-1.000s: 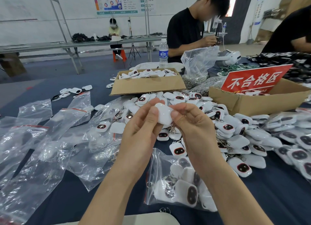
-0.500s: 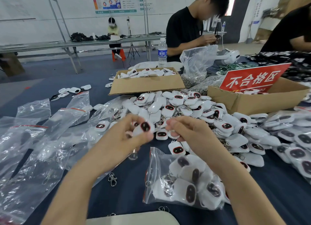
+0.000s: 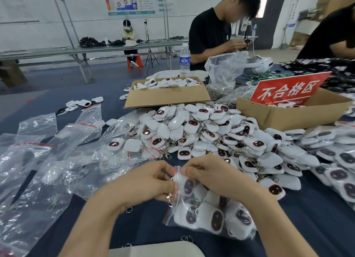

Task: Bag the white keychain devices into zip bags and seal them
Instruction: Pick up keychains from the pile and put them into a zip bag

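A clear zip bag (image 3: pixel 211 216) holding several white keychain devices lies on the dark blue table in front of me. My left hand (image 3: pixel 148 181) and my right hand (image 3: pixel 209 174) both pinch the bag's mouth at its upper left corner. A white device (image 3: pixel 187 186) with a dark oval face sits in the opening between my fingers. Its metal clip (image 3: pixel 170 197) hangs below my left hand. A big heap of loose white devices (image 3: pixel 211 133) lies just beyond my hands.
Empty zip bags (image 3: pixel 48 170) are strewn over the left of the table. Behind the heap stand a cardboard box of devices (image 3: pixel 167 97) and a box with a red sign (image 3: pixel 292 110). Filled bags (image 3: pixel 334 156) lie at the right. Two people sit opposite.
My hands have come down from the heap to the filled bag. The device my left hand held now sits in the bag's mouth, and both hands pinch the opening.
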The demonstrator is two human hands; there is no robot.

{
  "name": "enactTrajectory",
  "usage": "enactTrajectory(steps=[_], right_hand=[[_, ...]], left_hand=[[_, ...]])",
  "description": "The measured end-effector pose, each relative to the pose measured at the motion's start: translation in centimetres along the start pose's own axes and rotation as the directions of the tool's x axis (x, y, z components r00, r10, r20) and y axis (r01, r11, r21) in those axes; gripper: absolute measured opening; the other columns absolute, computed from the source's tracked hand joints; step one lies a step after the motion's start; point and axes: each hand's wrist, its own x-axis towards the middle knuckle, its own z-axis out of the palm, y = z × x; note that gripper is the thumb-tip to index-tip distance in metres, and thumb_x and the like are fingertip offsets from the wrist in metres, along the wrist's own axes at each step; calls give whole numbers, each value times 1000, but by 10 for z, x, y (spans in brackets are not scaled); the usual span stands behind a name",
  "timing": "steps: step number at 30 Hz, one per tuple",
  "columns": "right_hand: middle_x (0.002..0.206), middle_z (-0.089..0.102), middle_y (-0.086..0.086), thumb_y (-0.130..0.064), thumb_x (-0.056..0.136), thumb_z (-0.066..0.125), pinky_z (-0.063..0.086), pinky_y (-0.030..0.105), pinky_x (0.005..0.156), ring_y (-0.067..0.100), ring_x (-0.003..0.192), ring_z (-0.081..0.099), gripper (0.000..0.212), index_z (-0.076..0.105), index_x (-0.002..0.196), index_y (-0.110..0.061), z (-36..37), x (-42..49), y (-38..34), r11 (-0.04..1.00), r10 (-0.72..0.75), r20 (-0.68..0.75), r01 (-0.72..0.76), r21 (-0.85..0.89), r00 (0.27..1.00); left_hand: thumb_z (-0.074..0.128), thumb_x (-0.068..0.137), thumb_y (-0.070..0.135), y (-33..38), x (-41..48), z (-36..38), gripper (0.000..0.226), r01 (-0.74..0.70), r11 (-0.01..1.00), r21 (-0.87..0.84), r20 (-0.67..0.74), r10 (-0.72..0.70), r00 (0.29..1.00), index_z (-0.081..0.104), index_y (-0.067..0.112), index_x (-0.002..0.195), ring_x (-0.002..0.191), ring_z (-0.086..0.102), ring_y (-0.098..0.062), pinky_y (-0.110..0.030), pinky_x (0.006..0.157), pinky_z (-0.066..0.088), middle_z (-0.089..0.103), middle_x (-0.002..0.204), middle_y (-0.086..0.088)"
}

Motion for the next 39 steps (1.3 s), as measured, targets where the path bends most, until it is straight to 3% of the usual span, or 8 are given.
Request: enactTrajectory(steps=[6,10,14,16,21,29,33,39], right_hand=[[68,71,-14,-44,98,59,43,17,52,-2,49,58,19,71,85,-36,1,0,-1,999,-18,-34,19,37,999],[61,64,-13,-41,97,61,40,23,50,2,45,46,21,73,83,-30,5,2,-3,998,-58,-45,58,-7,997],[65,59,-13,-32,97,60,32,13,48,-5,47,47,16,73,89,-26,10,4,-7,985,-106,-40,99,-143,994],[67,60,-11,-31,97,61,34,12,49,-4,48,46,15,74,90,-25,9,3,-7,988,-108,-33,103,-114,994],[67,64,-11,-32,96,63,37,13,50,-2,47,49,14,75,91,-29,7,3,-5,993,-105,-22,104,-55,994],[94,76,-7,-43,100,53,58,22,72,1,66,67,20,69,107,-35,6,5,-2,996,-65,-84,60,-67,994],[101,73,-8,-33,102,52,56,36,87,11,90,66,21,71,109,-27,-10,2,10,981,-40,-389,-38,-189,920],[129,63,-2,-46,96,60,43,41,105,21,123,51,43,56,135,-31,-15,-3,15,901,156,-311,-264,-343,937]], left_hand=[[60,97,-1,-5,7,-3,35,-54,998,20,80,52,995,51,16,125,84,68,-22,-35,82,55,75,94,-12],[61,94,1,0,6,4,28,-111,974,199,104,92,990,58,17,116,70,64,-9,-19,67,50,75,80,2],[58,90,-2,3,7,15,17,-83,940,330,24,80,997,57,11,101,73,75,-22,-39,76,62,77,88,-9],[52,93,-7,6,3,13,22,-80,961,264,39,72,997,58,9,106,85,76,-30,-47,83,61,75,92,-12],[41,100,-8,14,-15,-2,52,-44,994,97,82,36,996,55,30,133,97,75,-24,-34,83,62,68,100,-15],[35,106,4,16,-10,-14,31,-19,1000,17,-266,23,964,61,14,120,65,72,-20,-24,56,58,73,90,-19],[41,107,17,-1,8,-10,21,3,979,206,-346,70,935,60,24,111,68,64,-15,-25,62,55,70,90,-5],[49,104,28,-12,16,-11,15,-8,942,336,-319,122,940,58,37,96,68,66,-8,-28,74,56,72,85,8]])
